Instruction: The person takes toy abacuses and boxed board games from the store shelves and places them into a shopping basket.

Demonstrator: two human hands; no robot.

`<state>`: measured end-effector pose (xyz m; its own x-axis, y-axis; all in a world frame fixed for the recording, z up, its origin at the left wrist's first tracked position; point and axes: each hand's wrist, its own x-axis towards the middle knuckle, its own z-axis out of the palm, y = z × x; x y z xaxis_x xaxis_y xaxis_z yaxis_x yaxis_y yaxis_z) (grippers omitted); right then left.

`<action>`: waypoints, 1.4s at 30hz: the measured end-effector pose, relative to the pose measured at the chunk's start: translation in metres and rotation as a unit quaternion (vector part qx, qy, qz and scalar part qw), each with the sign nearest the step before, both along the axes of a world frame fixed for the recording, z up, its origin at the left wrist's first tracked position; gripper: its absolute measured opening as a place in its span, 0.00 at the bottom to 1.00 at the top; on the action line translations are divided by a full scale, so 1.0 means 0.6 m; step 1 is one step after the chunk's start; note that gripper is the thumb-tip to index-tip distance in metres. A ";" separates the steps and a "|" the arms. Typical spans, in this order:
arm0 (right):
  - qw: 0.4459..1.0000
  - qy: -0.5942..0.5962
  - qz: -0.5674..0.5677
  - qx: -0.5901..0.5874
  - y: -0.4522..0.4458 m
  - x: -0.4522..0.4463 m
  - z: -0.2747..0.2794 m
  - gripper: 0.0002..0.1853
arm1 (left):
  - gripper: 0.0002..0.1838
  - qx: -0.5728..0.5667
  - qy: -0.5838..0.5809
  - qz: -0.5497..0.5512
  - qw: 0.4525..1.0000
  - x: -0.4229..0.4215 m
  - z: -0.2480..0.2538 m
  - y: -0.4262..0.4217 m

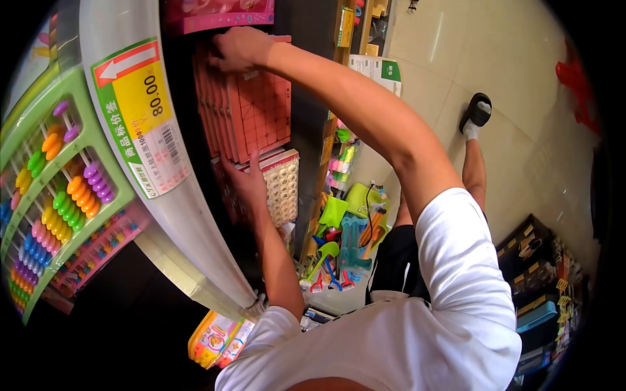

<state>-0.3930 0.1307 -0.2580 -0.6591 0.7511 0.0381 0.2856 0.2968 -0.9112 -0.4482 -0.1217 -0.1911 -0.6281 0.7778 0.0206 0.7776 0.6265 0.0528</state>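
Note:
Several flat pink boards [261, 111] with printed grid lines stand upright, packed side by side on a dark shelf. My right hand [241, 49] is at their top edge, fingers curled over it. Lower down, my left hand [246, 184] grips the bottom edge, its thumb against the front board and its other fingers partly hidden behind. Just below the pink boards is a pack with rows of round cream pieces [282, 189], close beside my left hand.
A white shelf edge with a price label [145, 117] runs along the left, beside a green abacus [65, 195]. A pink box [225, 14] sits above the boards. Colourful plastic toys [349, 225] lie near my legs. More stocked shelving [538, 306] stands lower right.

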 end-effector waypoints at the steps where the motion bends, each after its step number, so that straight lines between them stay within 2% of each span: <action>1: 1.000 0.005 0.003 -0.006 0.000 -0.002 -0.003 0.26 | 0.38 0.000 0.001 -0.001 1.000 -0.010 -0.007 -0.005; 4: 1.000 0.019 -0.005 -0.018 -0.004 -0.004 -0.009 0.25 | 0.38 0.060 -0.057 -0.011 0.997 -0.023 -0.020 -0.010; 10: 0.999 0.029 -0.009 -0.023 -0.005 0.004 -0.003 0.22 | 0.39 0.050 -0.050 0.009 0.997 -0.004 -0.014 -0.007; 12: 0.999 0.023 -0.004 -0.030 -0.004 0.010 0.003 0.21 | 0.41 0.028 0.042 -0.064 0.997 -0.023 -0.026 -0.020; 15: 0.999 0.021 0.007 -0.026 -0.007 0.010 0.002 0.21 | 0.42 0.021 -0.016 -0.041 0.999 -0.025 -0.025 -0.021; 19: 0.999 0.015 0.019 -0.046 -0.009 0.026 0.007 0.22 | 0.43 0.000 0.006 -0.056 0.998 -0.025 -0.032 -0.022; 21: 0.993 0.075 -0.032 0.091 -0.025 0.032 -0.016 0.23 | 0.45 -0.047 0.021 -0.036 0.998 -0.010 -0.025 -0.018; 23: 0.963 0.178 -0.126 0.156 -0.071 0.117 0.021 0.27 | 0.46 -0.033 0.037 -0.037 0.998 0.023 -0.006 -0.016; 24: 0.971 0.180 -0.116 0.104 -0.097 0.168 0.031 0.27 | 0.45 0.010 0.010 -0.030 0.999 0.050 -0.007 -0.011; 25: 0.976 0.183 -0.108 0.052 -0.128 0.218 0.038 0.28 | 0.44 0.008 0.043 -0.053 0.998 0.081 -0.004 -0.011; 27: 0.961 0.201 -0.184 0.047 -0.205 0.314 0.026 0.27 | 0.42 0.054 -0.059 -0.070 0.994 0.162 0.008 -0.009; 28: 0.968 0.180 -0.172 -0.026 -0.250 0.369 0.011 0.27 | 0.40 0.048 -0.086 -0.098 0.990 0.206 0.006 -0.009; 29: 0.972 0.124 -0.121 -0.157 -0.284 0.439 0.007 0.27 | 0.39 0.042 -0.111 -0.126 0.985 0.254 0.001 -0.009; 30: 0.973 0.081 -0.128 -0.174 -0.321 0.503 0.007 0.27 | 0.38 0.038 -0.164 -0.139 0.976 0.303 0.003 -0.006; 32: 0.966 -0.029 -0.141 -0.214 -0.391 0.628 -0.015 0.27 | 0.37 -0.039 -0.222 -0.165 0.960 0.406 0.003 -0.003; 34: 0.945 -0.109 -0.137 -0.278 -0.425 0.758 -0.013 0.26 | 0.36 -0.128 -0.317 -0.221 0.913 0.492 -0.002 0.005; 36: 0.918 -0.203 -0.174 -0.293 -0.442 0.888 0.008 0.23 | 0.36 -0.245 -0.357 -0.288 0.854 0.583 0.018 0.021; 37: 0.914 -0.209 -0.195 -0.287 -0.445 0.950 0.004 0.23 | 0.35 -0.302 -0.364 -0.325 0.819 0.627 0.030 0.035; 39: 0.869 -0.272 -0.224 -0.347 -0.430 1.040 -0.002 0.19 | 0.35 -0.334 -0.356 -0.389 0.781 0.686 0.027 0.065; 40: 0.857 -0.248 -0.309 -0.328 -0.427 1.072 0.006 0.18 | 0.33 -0.340 -0.346 -0.405 0.775 0.706 0.023 0.077; 42: 0.843 -0.232 -0.375 -0.308 -0.415 1.159 0.024 0.19 | 0.32 -0.342 -0.321 -0.438 0.767 0.773 0.029 0.108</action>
<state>0.3025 -0.1181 -0.2437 0.1745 0.7464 -0.6422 0.5509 -0.6146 -0.5646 0.0156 -0.0567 -0.1739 0.4324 0.5981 -0.6748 0.8669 -0.0699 0.4936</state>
